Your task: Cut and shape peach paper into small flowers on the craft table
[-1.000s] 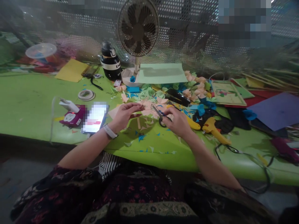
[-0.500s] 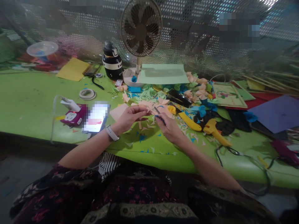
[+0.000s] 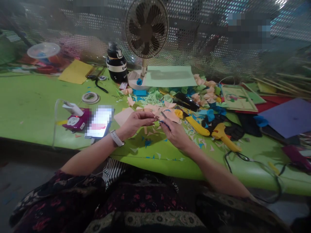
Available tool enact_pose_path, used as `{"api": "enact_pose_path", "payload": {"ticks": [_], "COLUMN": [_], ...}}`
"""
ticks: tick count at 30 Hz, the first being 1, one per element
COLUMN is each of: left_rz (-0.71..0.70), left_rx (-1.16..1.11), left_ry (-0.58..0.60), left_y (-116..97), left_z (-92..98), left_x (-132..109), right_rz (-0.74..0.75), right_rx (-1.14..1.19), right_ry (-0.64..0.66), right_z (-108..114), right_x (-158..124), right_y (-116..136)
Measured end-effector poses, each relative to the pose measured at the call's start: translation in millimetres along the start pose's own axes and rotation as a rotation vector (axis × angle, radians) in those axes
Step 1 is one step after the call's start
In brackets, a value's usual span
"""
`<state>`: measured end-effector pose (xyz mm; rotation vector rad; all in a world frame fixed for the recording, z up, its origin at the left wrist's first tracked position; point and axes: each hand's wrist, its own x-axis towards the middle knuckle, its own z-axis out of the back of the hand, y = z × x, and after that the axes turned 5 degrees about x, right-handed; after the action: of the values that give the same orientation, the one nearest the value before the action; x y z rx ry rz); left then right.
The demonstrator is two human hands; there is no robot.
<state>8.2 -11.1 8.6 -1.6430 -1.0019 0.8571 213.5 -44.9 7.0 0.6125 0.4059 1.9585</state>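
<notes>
My left hand [image 3: 136, 123] is closed in a pinch, its thumb and fingertips on a small piece of peach paper [image 3: 156, 117]. The fingers hide most of that piece. Opposite it, my right hand [image 3: 177, 134] is closed around the blue handle of a pair of scissors [image 3: 164, 116], whose blades point up and left beside the paper. Under and around both hands lie peach, blue and green paper scraps [image 3: 148, 142]. A larger peach sheet [image 3: 123, 116] rests just behind my left hand.
To the left are a phone [image 3: 100, 122], a purple power socket [image 3: 75, 120] and a tape roll [image 3: 90, 97]. A yellow cutter [image 3: 198, 126] and yellow glue gun [image 3: 224, 137] lie right. Behind stand a bottle [image 3: 117, 66], a fan [image 3: 146, 30], a stapler [image 3: 186, 102] and a green sheet [image 3: 170, 77].
The fingers of my left hand have drawn closer together around the paper. My right hand and the scissors have shifted only slightly.
</notes>
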Motion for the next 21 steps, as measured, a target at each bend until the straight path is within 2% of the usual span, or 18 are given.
{"api": "enact_pose_path", "payload": {"ticks": [10, 21], "left_rz": [-0.033, -0.054], "left_rx": [0.050, 0.051], "left_ry": [-0.049, -0.036], "left_y": [4.4, 4.5], "left_z": [0.4, -1.9], "left_x": [-0.4, -1.1], "right_rz": [0.044, 0.053], "right_rx": [0.082, 0.103], "right_ry": [0.049, 0.080], "right_z": [4.1, 3.1], "right_x": [-1.4, -2.3], "right_y": [4.4, 6.1]}}
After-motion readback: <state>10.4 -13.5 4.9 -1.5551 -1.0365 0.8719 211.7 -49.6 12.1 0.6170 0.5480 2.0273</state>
